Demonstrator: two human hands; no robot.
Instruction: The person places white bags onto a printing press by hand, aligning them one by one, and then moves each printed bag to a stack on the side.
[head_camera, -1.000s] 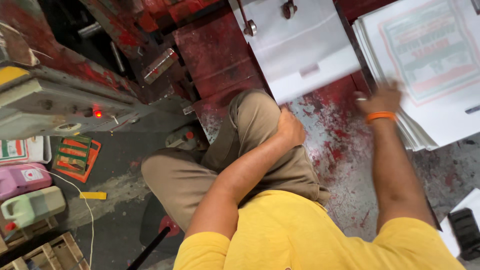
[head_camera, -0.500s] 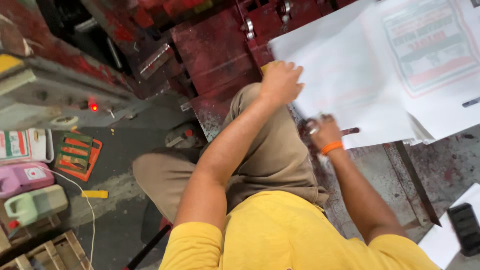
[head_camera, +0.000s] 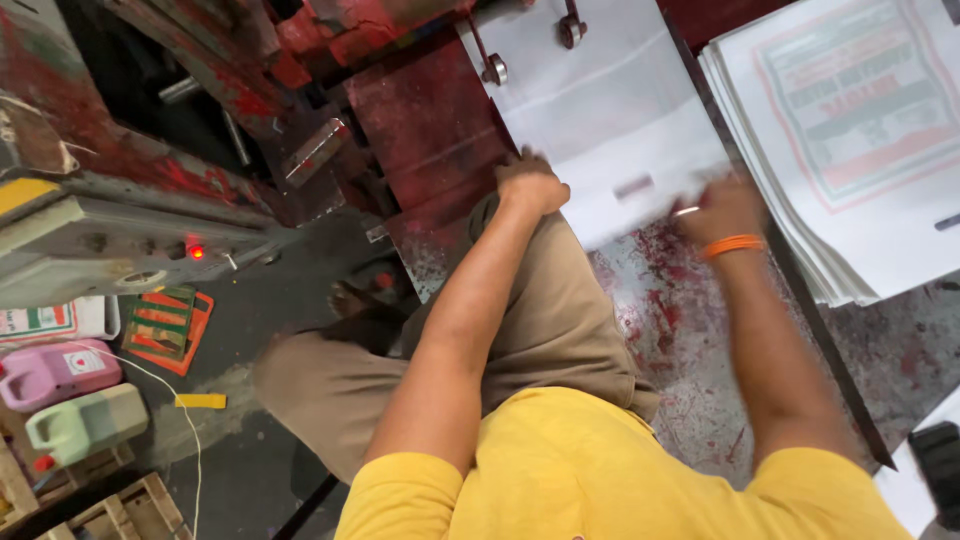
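Hands meet on one blank white sheet (head_camera: 600, 130), which lies flat on the red, paint-stained bed of the machine (head_camera: 420, 130), its far edge tucked under two small metal clips (head_camera: 493, 70). The left hand (head_camera: 530, 185) presses on the sheet's near-left edge with its fingers curled down onto the paper. The right hand (head_camera: 725, 210), which wears an orange wristband (head_camera: 733, 245), is at the sheet's near-right corner; it is blurred, so I cannot tell whether its fingers pinch the paper or only rest on it.

Judging from how things lie, the sheet is already seated on the bed and lined up under the clips, and the hands seem to be squaring or smoothing its near edge; it bears no print yet apart from a small faint mark near its near edge. Just beside it, on the right side of the spattered counter (head_camera: 680, 330), sits a thick stack of printed sheets (head_camera: 850, 130) with a red and green design on top, so a good many look finished. How many blanks remain cannot be seen.

Containers stand well apart from the work, on the floor at the left: a pink plastic jug (head_camera: 55, 372) and a pale green one (head_camera: 85, 425) lie side by side, both capped, contents hidden. Beside them is part of a wooden crate (head_camera: 130, 510); what it holds is not visible.
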